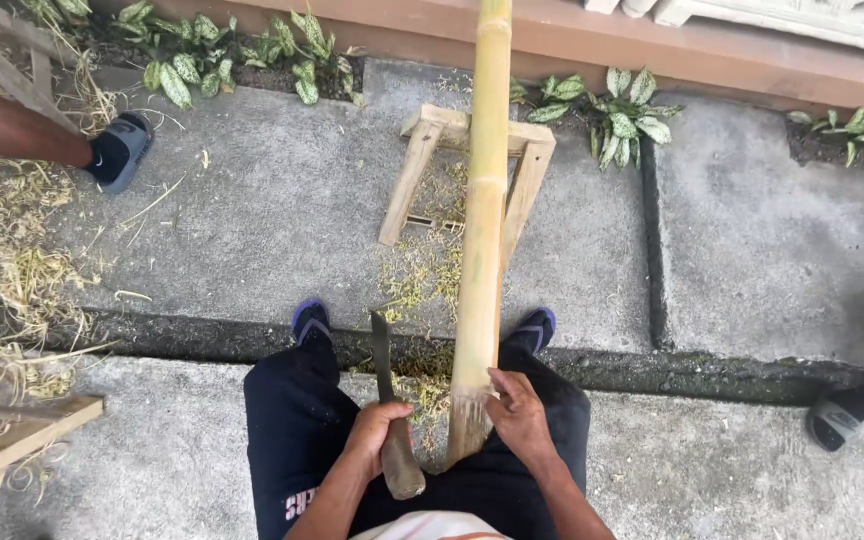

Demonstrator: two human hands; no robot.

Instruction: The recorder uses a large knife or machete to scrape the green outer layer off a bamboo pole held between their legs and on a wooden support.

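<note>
A long yellow-green bamboo pole (482,220) runs from my lap up over a small wooden stand (422,160). My right hand (518,415) grips the pole's near end, where the cut edge looks frayed. My left hand (377,432) is closed around the wooden handle of a machete (382,350). Its dark blade points away from me, just left of the pole and apart from it. My legs in dark trousers and blue sandals straddle the pole.
Another person's leg and grey sandal (122,150) are at the far left, and a second person's shoe (837,415) at the right edge. Bamboo shavings (12,290) litter the left side. A wooden frame (12,440) lies at lower left. Leafy plants (632,115) line the wall.
</note>
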